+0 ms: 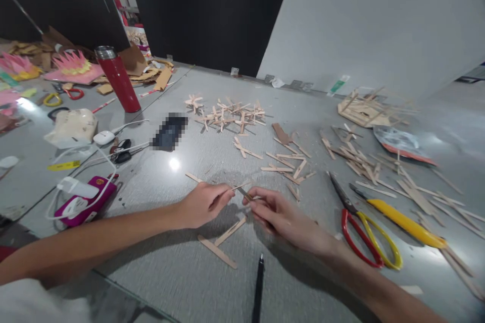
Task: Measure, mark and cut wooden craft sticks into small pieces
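Observation:
My left hand (pixel 206 203) is closed in a pinch on a thin wooden stick (pixel 241 186) seen nearly edge-on. My right hand (pixel 278 214) is closed around a small knife blade (pixel 244 193), its grey metal tip touching or very near the stick. The fingers hide the rest of the blade. On the table below my hands lie two popsicle sticks (pixel 217 251), one meeting the other at an angle. Another popsicle stick (pixel 193 177) shows behind my left hand. A black pen (pixel 259 282) lies in front, its tip pointing away from me.
Red-and-yellow scissors (pixel 370 237) and a yellow utility knife (pixel 407 222) lie right. Popsicle-stick pieces (pixel 231 113) are heaped at the back, with more sticks (pixel 359 161) rightward. A phone (pixel 170 132), red bottle (pixel 119 81) and purple power bank (pixel 93 202) with cables are left.

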Available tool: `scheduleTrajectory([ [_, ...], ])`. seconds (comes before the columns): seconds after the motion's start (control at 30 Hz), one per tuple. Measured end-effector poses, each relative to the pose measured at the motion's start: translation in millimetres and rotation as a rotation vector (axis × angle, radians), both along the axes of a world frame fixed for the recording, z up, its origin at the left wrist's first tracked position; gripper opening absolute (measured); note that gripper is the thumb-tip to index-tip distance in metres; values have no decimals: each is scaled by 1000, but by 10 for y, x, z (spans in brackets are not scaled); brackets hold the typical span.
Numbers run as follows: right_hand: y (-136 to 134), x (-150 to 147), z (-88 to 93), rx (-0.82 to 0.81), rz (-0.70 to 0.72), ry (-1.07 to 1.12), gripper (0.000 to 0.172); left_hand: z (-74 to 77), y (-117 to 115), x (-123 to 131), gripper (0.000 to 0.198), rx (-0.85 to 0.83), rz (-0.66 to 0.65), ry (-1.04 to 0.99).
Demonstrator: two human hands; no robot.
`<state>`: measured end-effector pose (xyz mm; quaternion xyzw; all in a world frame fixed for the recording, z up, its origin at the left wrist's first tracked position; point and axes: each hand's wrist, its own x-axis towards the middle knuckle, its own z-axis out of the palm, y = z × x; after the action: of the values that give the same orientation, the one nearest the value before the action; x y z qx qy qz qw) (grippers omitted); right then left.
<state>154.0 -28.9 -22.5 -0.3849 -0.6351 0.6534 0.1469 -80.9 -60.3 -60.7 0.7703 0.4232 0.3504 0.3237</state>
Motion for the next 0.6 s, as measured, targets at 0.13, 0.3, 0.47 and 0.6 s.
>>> scheduleTrajectory([
  [0.13, 25, 33, 134, 417, 38, -171, 34, 92, -8, 9, 38, -52, 137, -48],
  [0.3, -80, 57, 263, 459, 228, -243, 41, 283, -22, 44, 39, -156, -81, -251],
  [0.47, -178, 31, 253, 407, 250, -243, 42, 331, -12, 57, 30, -253, -203, -297],
  [0.6, -166, 17, 245, 442, 172, -282, 38, 285, 21, 38, 18, -221, -85, -402],
])
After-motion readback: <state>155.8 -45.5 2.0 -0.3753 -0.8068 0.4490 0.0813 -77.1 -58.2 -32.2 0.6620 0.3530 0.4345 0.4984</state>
